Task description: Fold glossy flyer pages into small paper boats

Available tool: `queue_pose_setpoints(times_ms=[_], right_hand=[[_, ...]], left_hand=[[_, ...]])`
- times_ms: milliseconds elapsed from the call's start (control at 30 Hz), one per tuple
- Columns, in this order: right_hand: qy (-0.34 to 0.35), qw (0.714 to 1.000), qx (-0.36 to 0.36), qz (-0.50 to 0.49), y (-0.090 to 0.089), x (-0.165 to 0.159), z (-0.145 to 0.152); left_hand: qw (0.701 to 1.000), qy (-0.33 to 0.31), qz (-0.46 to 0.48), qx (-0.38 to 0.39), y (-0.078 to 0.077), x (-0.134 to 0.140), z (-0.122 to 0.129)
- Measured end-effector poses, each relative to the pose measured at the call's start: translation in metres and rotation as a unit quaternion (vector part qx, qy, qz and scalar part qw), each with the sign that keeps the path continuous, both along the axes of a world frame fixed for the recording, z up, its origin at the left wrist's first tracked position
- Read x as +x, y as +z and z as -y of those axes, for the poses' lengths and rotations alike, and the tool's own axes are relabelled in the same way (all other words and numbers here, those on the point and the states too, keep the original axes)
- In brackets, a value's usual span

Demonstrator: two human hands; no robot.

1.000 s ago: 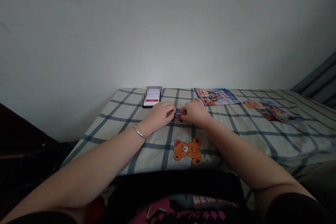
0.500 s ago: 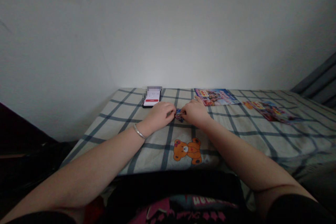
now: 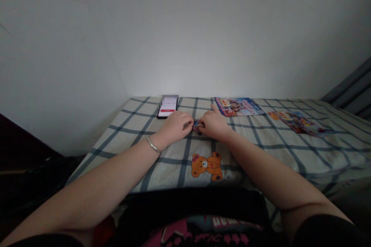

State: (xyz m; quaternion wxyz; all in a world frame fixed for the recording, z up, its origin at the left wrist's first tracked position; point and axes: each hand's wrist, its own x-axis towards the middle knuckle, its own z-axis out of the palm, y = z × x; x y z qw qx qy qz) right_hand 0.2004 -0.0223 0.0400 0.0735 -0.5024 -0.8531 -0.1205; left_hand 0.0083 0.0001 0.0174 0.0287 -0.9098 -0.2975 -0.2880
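Your left hand (image 3: 176,125) and right hand (image 3: 215,124) pinch a small printed piece (image 3: 196,127); this appears a two-handed manipulation step, next likely requiring even fingertip control.

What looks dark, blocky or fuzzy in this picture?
Head view: dim overall, the wall brightest in the middle, dimmer toward the corners; the smartphone is pixelated at its top; the small printed piece between left hand and right hand is too soft to read.

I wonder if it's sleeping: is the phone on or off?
The phone is on: its screen is lit white, with a red bar near the bottom.
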Motion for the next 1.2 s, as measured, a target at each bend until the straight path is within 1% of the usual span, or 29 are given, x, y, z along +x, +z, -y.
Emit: queue_pose_setpoints(times_ms=[167, 300, 433, 567, 733, 933, 1100, 1200], right_hand=[[0.049, 0.993, -0.022, -0.109, -0.009, 0.015, -0.007], [0.047, 0.986, 0.009, -0.159, -0.010, 0.025, -0.008], [0.033, 0.987, 0.007, -0.160, -0.006, 0.032, -0.004], [0.001, 0.985, -0.008, -0.170, -0.003, 0.038, -0.004], [-0.018, 0.978, -0.021, -0.205, -0.008, 0.043, -0.010], [-0.065, 0.977, -0.040, -0.198, -0.013, 0.041, -0.015], [-0.062, 0.979, -0.078, -0.178, -0.009, 0.042, -0.016], [-0.058, 0.981, -0.083, -0.167, -0.007, 0.043, -0.016]], left_hand=[[1.000, 0.019, 0.005, 0.003, 0.000, -0.003, -0.001], [1.000, 0.029, -0.007, -0.009, 0.001, -0.005, -0.001], [0.999, 0.042, -0.006, -0.027, 0.001, -0.005, -0.001], [0.997, 0.068, -0.001, -0.031, 0.000, -0.004, -0.002], [0.996, 0.085, 0.006, -0.026, -0.003, -0.004, -0.005], [0.995, 0.094, 0.026, -0.008, -0.006, -0.005, -0.009], [0.994, 0.109, 0.010, -0.025, -0.007, -0.004, -0.008], [0.993, 0.120, -0.012, -0.019, -0.008, -0.004, -0.006]])
